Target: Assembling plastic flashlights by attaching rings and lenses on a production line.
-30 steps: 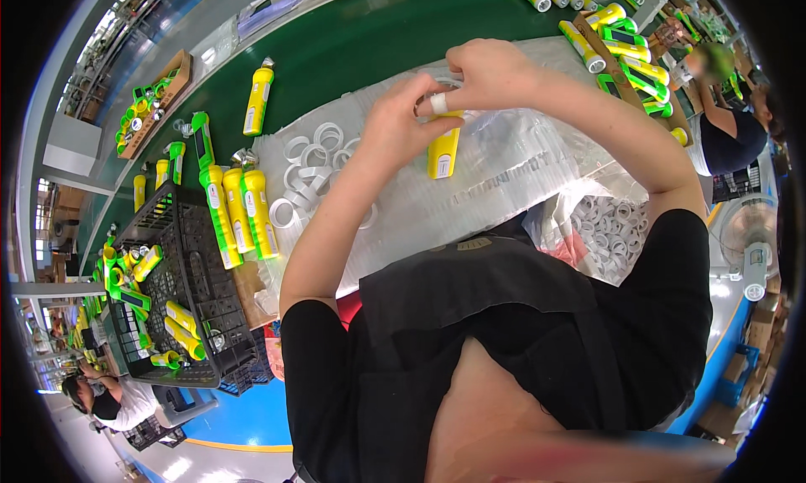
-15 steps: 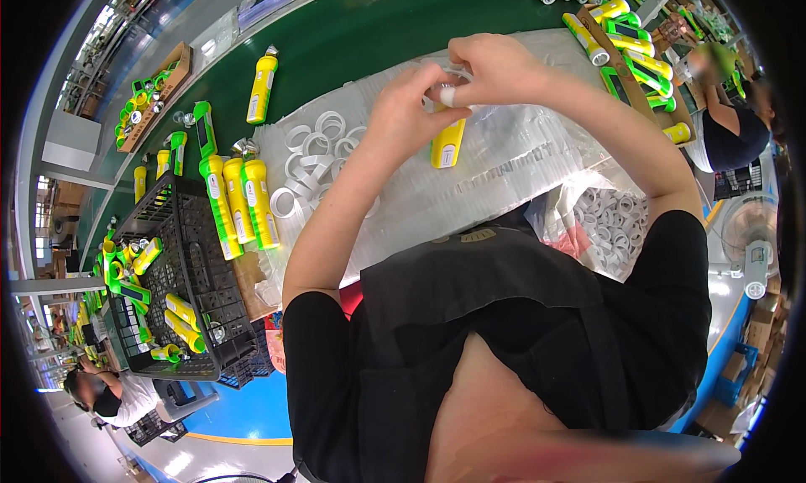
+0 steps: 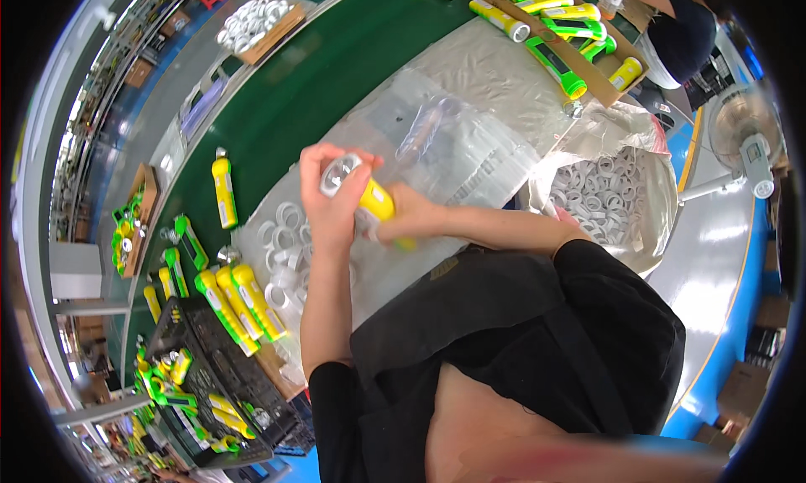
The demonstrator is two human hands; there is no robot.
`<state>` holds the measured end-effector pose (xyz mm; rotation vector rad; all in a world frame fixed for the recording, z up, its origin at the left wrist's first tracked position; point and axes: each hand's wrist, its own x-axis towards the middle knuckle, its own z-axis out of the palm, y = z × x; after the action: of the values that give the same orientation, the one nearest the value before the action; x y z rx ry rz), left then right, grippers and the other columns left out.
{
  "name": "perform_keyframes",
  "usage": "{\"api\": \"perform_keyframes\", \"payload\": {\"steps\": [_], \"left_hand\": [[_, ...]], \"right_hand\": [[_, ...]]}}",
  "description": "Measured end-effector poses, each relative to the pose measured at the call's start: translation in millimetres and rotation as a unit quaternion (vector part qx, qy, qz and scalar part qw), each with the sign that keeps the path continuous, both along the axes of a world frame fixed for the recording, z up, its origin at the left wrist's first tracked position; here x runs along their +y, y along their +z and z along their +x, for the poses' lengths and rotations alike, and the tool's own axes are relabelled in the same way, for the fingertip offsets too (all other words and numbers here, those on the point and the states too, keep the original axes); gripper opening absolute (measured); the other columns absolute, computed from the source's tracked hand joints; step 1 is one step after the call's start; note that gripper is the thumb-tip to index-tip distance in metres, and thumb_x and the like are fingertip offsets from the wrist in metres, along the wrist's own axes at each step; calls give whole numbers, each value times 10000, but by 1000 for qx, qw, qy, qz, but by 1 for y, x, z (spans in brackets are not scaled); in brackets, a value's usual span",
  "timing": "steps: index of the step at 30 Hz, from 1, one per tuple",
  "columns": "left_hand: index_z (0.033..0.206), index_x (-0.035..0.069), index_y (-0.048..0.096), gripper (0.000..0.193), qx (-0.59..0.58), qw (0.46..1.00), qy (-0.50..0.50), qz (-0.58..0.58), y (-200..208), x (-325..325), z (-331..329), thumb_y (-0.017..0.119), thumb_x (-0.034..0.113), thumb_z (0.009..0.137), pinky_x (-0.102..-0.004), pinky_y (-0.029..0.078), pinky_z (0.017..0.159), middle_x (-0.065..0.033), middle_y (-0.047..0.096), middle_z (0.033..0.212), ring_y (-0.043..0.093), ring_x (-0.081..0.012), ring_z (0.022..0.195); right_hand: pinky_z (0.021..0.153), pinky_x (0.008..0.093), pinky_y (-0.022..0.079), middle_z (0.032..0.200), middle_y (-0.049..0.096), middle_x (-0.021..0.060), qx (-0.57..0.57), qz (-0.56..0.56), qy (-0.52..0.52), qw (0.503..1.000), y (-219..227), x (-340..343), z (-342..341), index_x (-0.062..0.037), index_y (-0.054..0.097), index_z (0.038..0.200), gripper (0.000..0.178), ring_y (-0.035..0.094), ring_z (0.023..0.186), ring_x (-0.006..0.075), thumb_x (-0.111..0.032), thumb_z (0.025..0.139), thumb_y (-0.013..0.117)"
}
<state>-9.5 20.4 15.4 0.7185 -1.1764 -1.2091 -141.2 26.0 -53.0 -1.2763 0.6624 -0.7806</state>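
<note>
Between my hands is a yellow flashlight (image 3: 376, 201), tilted, its clear lens end toward the upper left. My left hand (image 3: 329, 204) is closed around the lens end, where a white ring shows. The flashlight's body is in the grip of my right hand (image 3: 411, 214), which is slightly blurred; its fingertips are partly hidden. Below my left hand, loose white rings (image 3: 285, 246) lie in a pile on the plastic-covered bench, partly behind my left forearm. Clear plastic sheeting (image 3: 495, 164) spreads to the right of my hands.
Several yellow-green flashlights (image 3: 238, 305) lie at the left beside a black crate (image 3: 220, 349) holding more. Another flashlight (image 3: 224, 191) lies on the green surface (image 3: 336, 55). At the right are an open bag of white rings (image 3: 600, 202), a cardboard box (image 3: 600, 84) of flashlights and a fan (image 3: 745, 147).
My hands have come down and leftward, nearer my body. The flashlight has tilted so its lens end points up-left; my right hand has shifted from the ring end to the body. My view has turned.
</note>
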Motion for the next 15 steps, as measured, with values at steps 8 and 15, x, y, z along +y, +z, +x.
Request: {"api": "perform_keyframes", "payload": {"steps": [8,15], "left_hand": [[1206,-27,568,367,-271,943,4,-192,39,-83,-11,619,162,895,-266,481,689,-109,652,916,617,-154,760],[1151,130,587,361,-603,640,297,-373,-6,-260,-32,692,324,865,-413,540,673,-97,590,1070,638,-313,878]], "right_hand": [[749,367,530,941,662,122,68,-153,105,980,45,-87,-83,22,594,1067,602,656,850,229,-514,823,720],[929,379,466,1085,635,117,722,-351,-311,508,24,-244,-262,-16,585,1120,417,575,1087,278,-253,799,707]]}}
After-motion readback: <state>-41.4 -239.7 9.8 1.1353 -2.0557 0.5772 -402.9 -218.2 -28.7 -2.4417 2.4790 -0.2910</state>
